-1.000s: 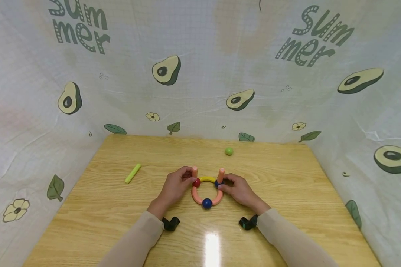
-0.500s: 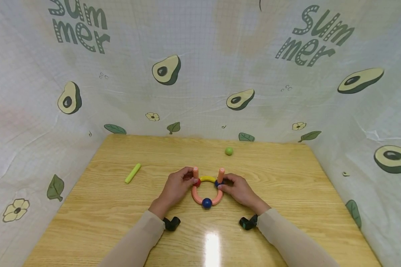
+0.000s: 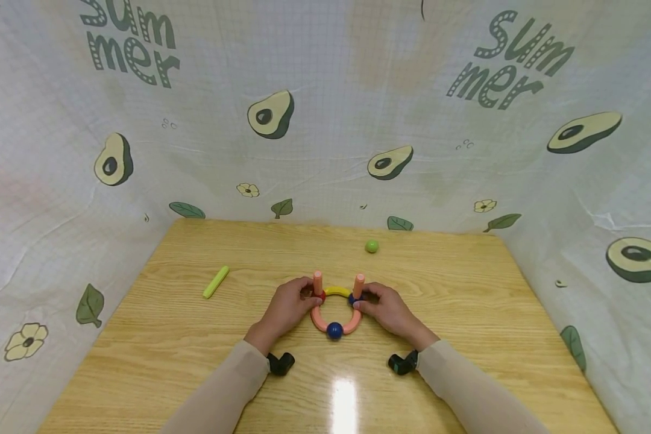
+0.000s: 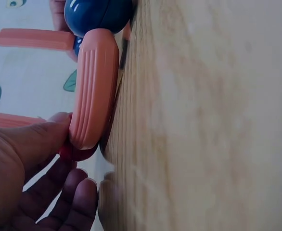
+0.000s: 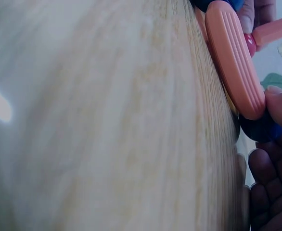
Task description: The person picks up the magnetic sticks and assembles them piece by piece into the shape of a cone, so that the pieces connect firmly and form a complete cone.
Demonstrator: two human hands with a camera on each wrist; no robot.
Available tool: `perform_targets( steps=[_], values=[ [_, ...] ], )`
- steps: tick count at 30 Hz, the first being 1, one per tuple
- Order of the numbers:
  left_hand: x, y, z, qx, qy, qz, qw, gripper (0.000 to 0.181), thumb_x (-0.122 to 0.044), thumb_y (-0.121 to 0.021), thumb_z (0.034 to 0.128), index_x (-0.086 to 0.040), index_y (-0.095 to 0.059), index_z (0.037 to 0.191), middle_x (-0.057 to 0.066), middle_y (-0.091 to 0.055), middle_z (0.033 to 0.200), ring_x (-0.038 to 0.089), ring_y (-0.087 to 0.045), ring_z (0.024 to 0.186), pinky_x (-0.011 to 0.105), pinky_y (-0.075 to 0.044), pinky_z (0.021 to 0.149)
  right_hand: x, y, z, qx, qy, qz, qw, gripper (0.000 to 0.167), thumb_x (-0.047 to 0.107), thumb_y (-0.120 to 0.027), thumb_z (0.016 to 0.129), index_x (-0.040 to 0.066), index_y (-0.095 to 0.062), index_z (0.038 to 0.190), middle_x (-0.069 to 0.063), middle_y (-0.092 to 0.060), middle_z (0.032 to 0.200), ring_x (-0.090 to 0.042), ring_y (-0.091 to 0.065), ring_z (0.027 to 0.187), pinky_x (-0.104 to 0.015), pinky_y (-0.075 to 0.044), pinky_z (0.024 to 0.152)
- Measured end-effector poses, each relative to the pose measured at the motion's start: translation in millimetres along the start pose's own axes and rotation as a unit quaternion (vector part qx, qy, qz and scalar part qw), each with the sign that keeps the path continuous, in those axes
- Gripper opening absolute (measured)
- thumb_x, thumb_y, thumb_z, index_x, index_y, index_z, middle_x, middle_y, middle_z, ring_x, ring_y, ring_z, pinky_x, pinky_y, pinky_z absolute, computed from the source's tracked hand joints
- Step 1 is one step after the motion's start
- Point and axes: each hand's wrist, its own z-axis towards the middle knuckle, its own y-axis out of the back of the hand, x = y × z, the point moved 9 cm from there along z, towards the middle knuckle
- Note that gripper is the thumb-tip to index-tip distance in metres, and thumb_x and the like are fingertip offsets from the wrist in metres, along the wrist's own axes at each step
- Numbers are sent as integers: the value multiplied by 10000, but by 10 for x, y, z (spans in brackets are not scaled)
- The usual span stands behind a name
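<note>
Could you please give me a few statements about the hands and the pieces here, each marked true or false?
1. The left hand holds the red ball. True.
2. The green ball lies beyond the ring, apart from it. True.
3. The right hand grips the green ball. False: it holds a dark blue ball.
4. Two straight pink sticks stand up from the ring. True.
5. The yellow curved piece is on the ring's side nearest the person. False: it is on the far side.
6. The yellow-green stick is joined to the ring. False: it lies apart, to the left.
</note>
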Motion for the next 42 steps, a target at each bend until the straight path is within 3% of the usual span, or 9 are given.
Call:
perform_targets(
  steps=[8, 13, 23, 28, 33, 38, 42],
  values=[
    [-39, -6, 43, -114, -191, 152, 9996, 244, -256, -767, 988, -147, -765, 1207, 16, -760, 1132, 146, -726, 977, 378, -602, 868, -21, -11, -18, 17, -58, 42, 10000, 326, 324, -790, 969, 201, -717, 1261, 35, -728, 1173, -147, -660, 1093, -418, -518, 996],
    [-98, 18, 53, -219, -302, 513, 9980, 225, -293, -744, 1003, -154, -791, 1173, 22, -776, 1142, 162, -736, 984, 369, -607, 852, -11, -11, -26, 27, -43, 35, 10000, 319, 324, -799, 961, 204, -721, 1245, 43, -726, 1157, -136, -657, 1071, -391, -521, 983],
    [-165, 13, 77, -50, -324, 689, 9971, 224, -277, -758, 996, -151, -799, 1177, 69, -759, 1208, 233, -735, 1064, 423, -605, 899, 21, -7, -53, 107, 49, 33, 9999, 315, 328, -791, 968, 216, -725, 1256, 48, -711, 1210, -171, -649, 1153, -443, -508, 1031],
    [-116, -14, 67, 11, -179, 567, 9982, 300, -269, -765, 991, -151, -766, 1267, 59, -750, 1218, 219, -724, 1088, 423, -595, 933, 23, -7, -64, 171, 143, -4, 9998, 283, 270, -758, 995, 247, -727, 1275, 62, -700, 1255, -194, -636, 1231, -489, -484, 1089],
    [-66, -19, -25, 113, 193, 401, 9989, 477, -288, -780, 979, -124, -658, 1410, 83, -722, 1270, 265, -690, 1151, 479, -568, 982, 16, -7, -68, 136, 97, 24, 9999, 273, 281, -771, 985, 254, -735, 1255, 72, -704, 1236, -186, -640, 1217, -493, -484, 1089],
    [-17, -15, -148, 230, 545, 294, 9978, 563, -328, -796, 961, -108, -595, 1438, 100, -681, 1311, 288, -660, 1178, 506, -554, 990, 4, -16, -67, 105, 45, 65, 9999, 281, 306, -779, 979, 254, -734, 1251, 76, -709, 1222, -173, -647, 1198, -483, -494, 1080],
    [8, -40, -208, 354, 628, 332, 9968, 577, -331, -813, 947, -126, -586, 1436, 78, -682, 1282, 265, -646, 1153, 499, -550, 978, 0, -7, -71, 50, 51, 15, 10000, 289, 306, -788, 972, 256, -734, 1251, 76, -711, 1225, -171, -649, 1199, -481, -496, 1079]
  ],
)
